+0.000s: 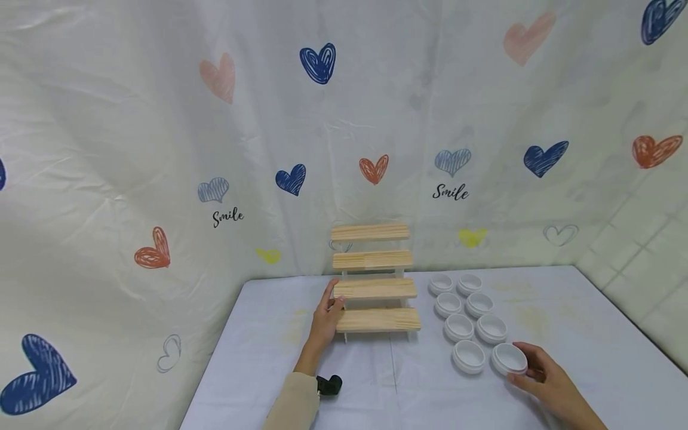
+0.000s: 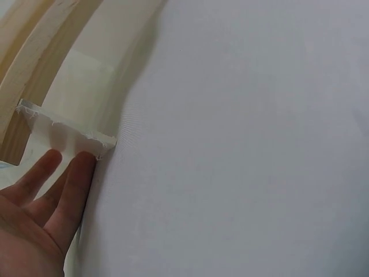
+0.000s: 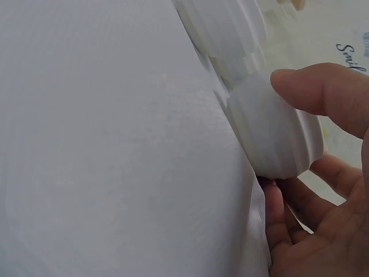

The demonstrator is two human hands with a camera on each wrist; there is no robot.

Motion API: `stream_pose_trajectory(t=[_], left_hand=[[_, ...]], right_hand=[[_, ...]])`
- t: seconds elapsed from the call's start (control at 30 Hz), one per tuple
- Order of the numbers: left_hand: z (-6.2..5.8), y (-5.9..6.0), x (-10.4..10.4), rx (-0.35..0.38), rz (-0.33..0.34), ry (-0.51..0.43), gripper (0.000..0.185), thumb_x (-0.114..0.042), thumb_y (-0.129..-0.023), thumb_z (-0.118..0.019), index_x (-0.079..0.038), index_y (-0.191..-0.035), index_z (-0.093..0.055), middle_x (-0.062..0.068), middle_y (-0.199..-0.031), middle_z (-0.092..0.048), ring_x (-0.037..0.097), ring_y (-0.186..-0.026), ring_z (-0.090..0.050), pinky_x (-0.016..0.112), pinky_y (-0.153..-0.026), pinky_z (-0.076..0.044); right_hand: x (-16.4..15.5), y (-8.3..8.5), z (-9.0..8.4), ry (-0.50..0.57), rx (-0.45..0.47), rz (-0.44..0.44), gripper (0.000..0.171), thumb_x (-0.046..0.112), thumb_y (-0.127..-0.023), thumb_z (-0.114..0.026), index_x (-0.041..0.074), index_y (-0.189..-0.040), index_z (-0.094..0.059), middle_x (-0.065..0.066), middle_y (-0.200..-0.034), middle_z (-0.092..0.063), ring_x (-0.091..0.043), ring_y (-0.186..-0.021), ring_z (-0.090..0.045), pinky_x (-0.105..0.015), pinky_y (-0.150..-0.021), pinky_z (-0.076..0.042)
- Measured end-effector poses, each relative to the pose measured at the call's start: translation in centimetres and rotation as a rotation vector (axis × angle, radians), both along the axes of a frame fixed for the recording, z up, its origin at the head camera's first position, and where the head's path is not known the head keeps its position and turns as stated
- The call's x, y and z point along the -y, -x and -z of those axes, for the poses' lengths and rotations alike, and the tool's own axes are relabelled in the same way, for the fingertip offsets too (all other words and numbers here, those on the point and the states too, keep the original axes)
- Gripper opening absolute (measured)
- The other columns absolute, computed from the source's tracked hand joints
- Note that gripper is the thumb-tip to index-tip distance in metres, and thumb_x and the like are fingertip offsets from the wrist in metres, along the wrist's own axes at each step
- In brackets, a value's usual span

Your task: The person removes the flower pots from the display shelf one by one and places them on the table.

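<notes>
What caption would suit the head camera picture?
Left hand steadies a wooden step rack while the right hand grips a white cup.

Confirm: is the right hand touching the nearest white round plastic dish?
Touching. The right wrist view shows the right hand with thumb on the nearest white round plastic dish and fingers under it.

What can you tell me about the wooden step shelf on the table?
The wooden step shelf has four pale, light-grained planks rising like stairs on white side supports. It stands upright at the back of the white-covered table, close to the heart-print backdrop, left of the white cups. All its steps are bare. The left hand rests with straight fingers against its left end.
</notes>
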State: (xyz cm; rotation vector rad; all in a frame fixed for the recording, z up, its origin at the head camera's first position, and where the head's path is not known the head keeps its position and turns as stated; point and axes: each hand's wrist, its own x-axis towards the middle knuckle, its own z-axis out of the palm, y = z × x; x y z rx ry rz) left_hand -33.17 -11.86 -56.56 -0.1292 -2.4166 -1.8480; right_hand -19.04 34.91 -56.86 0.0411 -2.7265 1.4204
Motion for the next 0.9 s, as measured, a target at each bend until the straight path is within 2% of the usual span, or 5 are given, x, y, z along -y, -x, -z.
stream_pose_trajectory(t=[0.23, 0.5, 0.7, 0.8, 0.9], left_hand=[[-0.1, 0.2, 0.0, 0.001, 0.010, -0.006, 0.052, -0.053, -0.103, -0.053, -0.058, -0.150, -0.034, 0.014, -0.124, -0.069, 0.020, -0.101, -0.059, 0.034, -0.081, -0.044], [-0.2, 0.9, -0.6, 0.004, 0.024, -0.013, 0.059, -0.048, -0.104, -0.055, -0.045, -0.158, -0.032, 0.013, -0.130, -0.067, 0.025, -0.117, -0.061, 0.043, -0.093, -0.048], [-1.1, 0.2, 0.2, 0.018, 0.050, 0.027, 0.056, -0.047, -0.103, -0.058, -0.048, -0.154, -0.037, 0.013, -0.127, -0.069, 0.023, -0.102, -0.066, 0.039, -0.080, -0.054], [-1.9, -0.5, 1.2, 0.012, 0.067, 0.075, 0.053, -0.049, -0.101, -0.060, -0.046, -0.152, -0.043, 0.014, -0.124, -0.068, 0.021, -0.090, -0.069, 0.036, -0.068, -0.059], [-3.0, -1.7, 2.5, -0.014, 0.070, 0.191, 0.048, -0.049, -0.100, -0.061, -0.038, -0.147, -0.052, 0.011, -0.122, -0.070, 0.021, -0.092, -0.072, 0.036, -0.066, -0.059]], right_hand=[[0.0, 0.3, -0.1, 0.007, -0.011, 0.003, 0.070, 0.021, -0.090, -0.080, -0.002, -0.145, -0.043, 0.036, -0.110, -0.051, 0.019, -0.097, -0.050, -0.009, -0.078, -0.047], [-0.7, 0.4, -0.5, -0.061, 0.089, 0.015, 0.074, 0.031, -0.093, -0.076, -0.002, -0.148, -0.039, -0.025, -0.138, -0.055, 0.020, -0.095, -0.046, -0.013, -0.078, -0.049], [-0.9, 0.3, -0.5, -0.059, 0.081, 0.014, 0.074, 0.031, -0.094, -0.075, -0.003, -0.148, -0.038, -0.030, -0.140, -0.053, 0.022, -0.096, -0.045, -0.013, -0.078, -0.049], [-1.0, 0.1, -0.5, -0.050, 0.031, 0.022, 0.070, 0.026, -0.093, -0.076, -0.004, -0.146, -0.041, 0.004, -0.126, -0.065, 0.020, -0.095, -0.048, -0.012, -0.076, -0.049], [-1.2, -0.1, -0.8, -0.031, 0.002, 0.021, 0.064, 0.022, -0.095, -0.074, -0.005, -0.144, -0.041, 0.037, -0.113, -0.052, 0.016, -0.094, -0.053, -0.015, -0.074, -0.051]])
